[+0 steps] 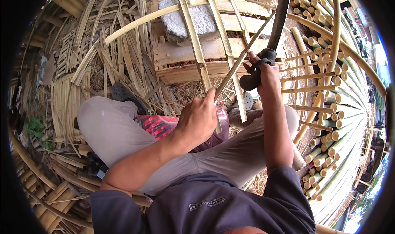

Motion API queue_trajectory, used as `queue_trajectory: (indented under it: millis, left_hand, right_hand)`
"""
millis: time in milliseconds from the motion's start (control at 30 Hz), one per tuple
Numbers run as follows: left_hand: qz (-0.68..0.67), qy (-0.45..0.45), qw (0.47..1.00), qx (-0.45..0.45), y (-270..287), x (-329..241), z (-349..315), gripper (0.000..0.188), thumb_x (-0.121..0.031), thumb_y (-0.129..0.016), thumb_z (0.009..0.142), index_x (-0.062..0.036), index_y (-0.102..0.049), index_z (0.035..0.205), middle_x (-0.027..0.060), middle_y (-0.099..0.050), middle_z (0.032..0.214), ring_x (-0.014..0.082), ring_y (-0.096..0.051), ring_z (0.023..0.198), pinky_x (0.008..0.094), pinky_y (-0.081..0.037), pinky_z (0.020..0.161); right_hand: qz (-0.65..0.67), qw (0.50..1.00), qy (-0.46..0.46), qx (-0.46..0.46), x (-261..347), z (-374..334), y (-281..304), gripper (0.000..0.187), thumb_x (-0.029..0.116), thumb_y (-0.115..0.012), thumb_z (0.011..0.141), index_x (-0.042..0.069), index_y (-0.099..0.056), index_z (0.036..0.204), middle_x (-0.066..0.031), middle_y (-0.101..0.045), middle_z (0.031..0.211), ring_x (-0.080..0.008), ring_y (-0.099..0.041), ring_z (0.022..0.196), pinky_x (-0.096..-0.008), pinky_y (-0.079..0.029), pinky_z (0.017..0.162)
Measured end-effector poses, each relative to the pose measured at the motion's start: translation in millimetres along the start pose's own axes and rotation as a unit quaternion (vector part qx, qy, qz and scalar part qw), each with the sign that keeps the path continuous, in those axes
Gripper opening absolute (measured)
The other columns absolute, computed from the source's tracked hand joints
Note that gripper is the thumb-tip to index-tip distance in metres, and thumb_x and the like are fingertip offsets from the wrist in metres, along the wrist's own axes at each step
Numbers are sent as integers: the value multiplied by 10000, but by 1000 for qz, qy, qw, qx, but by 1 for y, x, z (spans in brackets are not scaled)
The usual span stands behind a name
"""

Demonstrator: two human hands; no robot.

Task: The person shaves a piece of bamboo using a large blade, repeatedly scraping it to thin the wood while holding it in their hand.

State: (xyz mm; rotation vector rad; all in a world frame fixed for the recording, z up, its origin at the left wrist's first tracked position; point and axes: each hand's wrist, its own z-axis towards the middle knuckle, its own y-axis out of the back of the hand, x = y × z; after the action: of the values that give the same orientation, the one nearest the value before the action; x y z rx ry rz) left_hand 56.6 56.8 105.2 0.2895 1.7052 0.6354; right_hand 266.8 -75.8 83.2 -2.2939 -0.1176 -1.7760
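Observation:
My left hand (198, 118) is closed around the lower end of a thin bamboo strip (233, 69), which slants up to the right. In my right hand (267, 74) is the dark handle of a machete (281, 22), its long blade pointing up and away. The right fingertips lie close to the middle of the strip; whether they touch it cannot be made out. Behind the strip, several pale bamboo slats (217, 18) run toward me over a curved bamboo crosspiece (144, 19). One slat passes beneath my left hand.
A rough grey stone (188, 18) rests on a low wooden crate (185, 53). Stacked bamboo poles (345, 131) fill the right side, with a bamboo slat rack (308, 88) before them. Split bamboo pieces (127, 53) litter the left ground. My bent legs lie below my arms.

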Motion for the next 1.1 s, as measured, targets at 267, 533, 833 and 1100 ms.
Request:
queue_trajectory:
  millis: [267, 533, 833, 1100]
  left_hand:
    - [-148, -5, 989, 28, -5, 12, -1, 236, -65, -508, 975, 54, -538, 1177, 195, -626, 748, 297, -637, 658, 429, -482, 640]
    - [-242, 44, 967, 66, -1, 8, -1, 222, -114, -472, 1035, 46, -539, 1173, 65, -568, 717, 149, -536, 589, 365, -458, 576]
    - [-69, -33, 997, -15, -13, 25, -7, 172, -24, -478, 980, 50, -555, 1116, 146, -617, 700, 276, -656, 661, 417, -490, 618]
    - [-106, -2, 993, 47, -6, 22, -2, 187, -59, -457, 1003, 36, -576, 1110, 111, -591, 668, 226, -591, 597, 396, -481, 599]
  right_hand:
    - [30, 999, -24, 27, -4, -6, -12, 239, 101, -795, 857, 43, -592, 969, -69, -671, 861, -155, -630, 715, -286, -524, 639]
    - [28, 1000, -7, 13, -2, -6, -9, 249, 75, -812, 833, 38, -602, 962, -65, -657, 857, -169, -656, 751, -296, -537, 654]
    - [-189, 969, 156, 17, 3, -11, -5, 272, 93, -854, 791, 30, -607, 885, -5, -594, 783, -121, -579, 649, -274, -483, 611]
    - [-84, 988, 128, 21, 4, -14, -8, 241, 62, -839, 792, 53, -609, 865, 15, -571, 761, -95, -519, 632, -268, -407, 589]
